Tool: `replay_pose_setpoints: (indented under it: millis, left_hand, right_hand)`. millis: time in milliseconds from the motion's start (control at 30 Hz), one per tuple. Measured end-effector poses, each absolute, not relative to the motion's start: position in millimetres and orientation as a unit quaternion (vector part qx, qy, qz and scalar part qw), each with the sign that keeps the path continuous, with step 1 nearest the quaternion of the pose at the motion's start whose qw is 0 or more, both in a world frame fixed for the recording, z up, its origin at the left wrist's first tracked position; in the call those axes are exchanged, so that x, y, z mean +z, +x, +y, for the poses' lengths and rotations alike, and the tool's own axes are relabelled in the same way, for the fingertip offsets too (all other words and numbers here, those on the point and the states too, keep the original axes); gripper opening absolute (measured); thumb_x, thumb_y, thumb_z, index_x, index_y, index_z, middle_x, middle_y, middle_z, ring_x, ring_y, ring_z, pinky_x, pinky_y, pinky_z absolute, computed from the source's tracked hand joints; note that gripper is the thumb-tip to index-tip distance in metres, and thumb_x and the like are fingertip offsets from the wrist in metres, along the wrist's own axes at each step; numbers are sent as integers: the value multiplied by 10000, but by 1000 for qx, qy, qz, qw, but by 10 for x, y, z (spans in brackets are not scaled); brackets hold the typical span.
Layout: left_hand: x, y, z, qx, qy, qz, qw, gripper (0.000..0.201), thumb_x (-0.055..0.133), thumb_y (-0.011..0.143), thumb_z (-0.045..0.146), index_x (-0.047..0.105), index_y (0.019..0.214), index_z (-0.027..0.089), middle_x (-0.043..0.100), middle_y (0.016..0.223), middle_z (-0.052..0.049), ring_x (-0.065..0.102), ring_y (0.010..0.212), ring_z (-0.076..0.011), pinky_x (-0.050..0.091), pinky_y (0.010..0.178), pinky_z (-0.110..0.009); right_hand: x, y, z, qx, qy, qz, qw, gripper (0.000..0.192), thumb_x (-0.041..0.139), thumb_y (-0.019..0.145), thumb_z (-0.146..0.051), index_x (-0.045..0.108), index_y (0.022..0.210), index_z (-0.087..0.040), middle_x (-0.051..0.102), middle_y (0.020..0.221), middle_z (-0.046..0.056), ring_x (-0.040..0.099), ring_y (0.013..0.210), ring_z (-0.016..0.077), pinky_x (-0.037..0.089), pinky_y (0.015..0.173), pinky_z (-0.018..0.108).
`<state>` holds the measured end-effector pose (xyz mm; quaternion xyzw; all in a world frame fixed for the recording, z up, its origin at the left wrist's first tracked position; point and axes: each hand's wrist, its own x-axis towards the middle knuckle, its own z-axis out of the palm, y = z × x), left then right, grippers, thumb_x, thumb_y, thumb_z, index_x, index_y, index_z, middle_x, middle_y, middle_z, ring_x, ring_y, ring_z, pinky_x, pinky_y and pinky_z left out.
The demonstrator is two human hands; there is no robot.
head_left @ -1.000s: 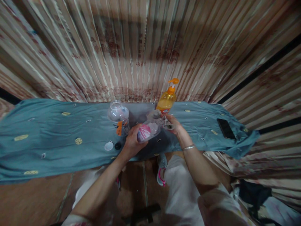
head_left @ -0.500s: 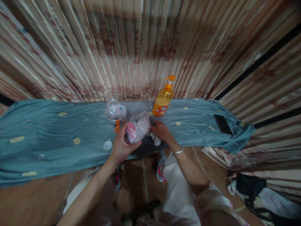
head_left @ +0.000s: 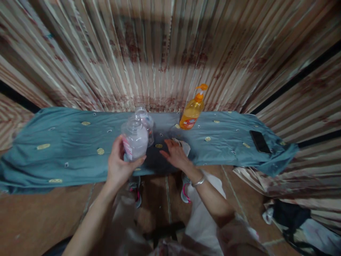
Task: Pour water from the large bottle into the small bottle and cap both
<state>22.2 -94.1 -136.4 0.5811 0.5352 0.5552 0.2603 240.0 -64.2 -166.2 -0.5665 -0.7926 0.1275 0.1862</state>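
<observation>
My left hand [head_left: 119, 163] is wrapped round a clear plastic jar [head_left: 137, 138] with a pink-and-white label, holding it nearly upright with its open mouth up. Whitish stuff shows through its wall; I cannot make out what it is. A second clear jar [head_left: 149, 129] stands just behind it on the cloth, partly hidden by the first. My right hand [head_left: 174, 153] hovers low over the cloth with fingers stretched and apart. By its far side is a crumpled white tissue [head_left: 185, 147], partly covered by the hand.
An orange pump bottle [head_left: 191, 115] of yellow liquid stands toward the back of the table, which has a blue-green patterned cloth [head_left: 80, 142]. A black phone [head_left: 259, 141] lies at the right end. A pleated curtain [head_left: 149, 53] hangs behind. Dark and light fabric [head_left: 293, 217] lies on the floor at right.
My left hand has moved the held jar left and turned it from tilted to nearly upright. My right hand has spread its fingers. The orange piece and white lid are now out of sight.
</observation>
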Motion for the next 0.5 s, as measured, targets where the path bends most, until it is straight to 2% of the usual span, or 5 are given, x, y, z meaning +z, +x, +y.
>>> replay_pose_setpoints:
  millis: [100,233,333,500]
  left_hand:
    - [-1315,131,-998,564,538,556,289,998,879,485,402,434,1346,164,551,1357,-162,610,1186,-297,500,1045,-454]
    - [-1312,58,-1045,574,518,560,296,998,889,451,375,453,1322,158,569,1327,-159,610,1180,-300,492,1048,-464]
    - [-1352,43,-1064,578,512,563,295,995,891,455,367,457,1327,162,578,1314,-149,608,1180,-301,493,1043,-457]
    - [-1427,98,-1083,583,502,558,310,1002,894,462,356,450,1340,169,566,1328,-146,607,1172,-289,503,1024,-423]
  right_hand:
    - [-1827,2075,-729,202,-515,-811,190,579,652,880,-353,486,1361,-76,590,1327,206,580,1225,282,466,1035,402]
    - [-1997,1720,-762,219,-502,-817,180,636,681,861,-378,474,1367,-52,596,1309,221,566,1238,292,463,1037,409]
    - [-2042,1542,-730,192,-505,-826,162,561,670,873,-339,510,1329,-53,626,1245,219,587,1192,306,455,1037,441]
    - [-2074,1475,-679,198,-505,-824,165,281,642,874,-214,620,1135,-111,688,1127,173,625,1123,276,472,1012,412]
